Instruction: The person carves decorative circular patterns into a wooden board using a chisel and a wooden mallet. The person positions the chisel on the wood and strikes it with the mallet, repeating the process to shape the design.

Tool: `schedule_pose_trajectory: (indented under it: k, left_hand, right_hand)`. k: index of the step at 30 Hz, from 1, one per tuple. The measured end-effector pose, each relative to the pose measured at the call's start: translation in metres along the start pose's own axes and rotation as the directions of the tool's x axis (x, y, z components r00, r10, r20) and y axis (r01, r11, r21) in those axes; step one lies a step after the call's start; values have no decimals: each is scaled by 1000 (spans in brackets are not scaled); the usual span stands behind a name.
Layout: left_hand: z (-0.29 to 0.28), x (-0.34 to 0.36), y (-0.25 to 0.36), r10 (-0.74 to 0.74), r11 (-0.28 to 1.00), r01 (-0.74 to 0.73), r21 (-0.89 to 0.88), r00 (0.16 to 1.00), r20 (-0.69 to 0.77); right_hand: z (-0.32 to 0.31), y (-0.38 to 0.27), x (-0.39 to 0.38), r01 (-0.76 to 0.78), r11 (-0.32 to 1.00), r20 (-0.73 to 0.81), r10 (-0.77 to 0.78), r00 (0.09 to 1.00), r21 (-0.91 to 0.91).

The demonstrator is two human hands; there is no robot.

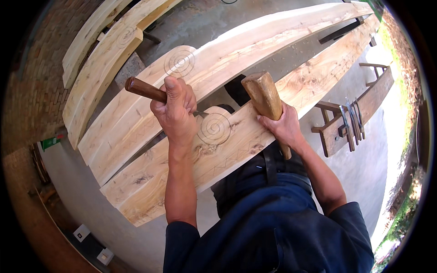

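Observation:
My left hand is wrapped round the brown wooden handle of a chisel, thumb up along it. The chisel's thin metal blade points right, toward the edge of a spiral marked on the near timber beam; whether its tip touches the wood I cannot tell. In my right hand is a worn wooden mallet, its thick head up and away from me and the end of its grip showing below my fingers. The mallet is apart from the chisel. Pencilled zigzag lines run along the beam's near side.
Another long curved beam lies just beyond, with its own spiral. More beams stand at far left. On the right, a low wooden bench carries several chisels. A brick surface lies at left.

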State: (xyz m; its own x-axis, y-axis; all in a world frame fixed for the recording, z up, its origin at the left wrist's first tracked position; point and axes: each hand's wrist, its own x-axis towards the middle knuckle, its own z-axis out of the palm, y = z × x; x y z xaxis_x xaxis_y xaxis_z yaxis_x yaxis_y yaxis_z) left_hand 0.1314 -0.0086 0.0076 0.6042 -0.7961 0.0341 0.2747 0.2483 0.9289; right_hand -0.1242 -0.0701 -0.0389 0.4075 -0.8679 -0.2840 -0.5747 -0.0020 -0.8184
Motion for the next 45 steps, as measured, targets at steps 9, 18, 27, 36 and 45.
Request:
schedule_pose_trajectory:
  k: [9,18,27,36,45]
  left_hand:
    - [7,1,-2,-7,996,2,94,998,54]
    - [25,0,-2,16,981,12,193,989,-147]
    - [10,-5,-4,44,992,-45,117,999,15]
    - [12,-2,-6,26,987,-37,156,997,68]
    - [12,-4,-4,8,984,-19,178,998,61]
  right_hand:
    - [-2,-3,0,-16,1000,16,16,1000,6]
    - [-1,-3,0,-6,1000,5,6,1000,14]
    - [-1,-2,0,12,1000,3,-12,1000,14]
    - [0,-3,-1,-2,999,-1,2,1000,44]
    - [-12,-36,19,245,968,-59,-248,967,-46]
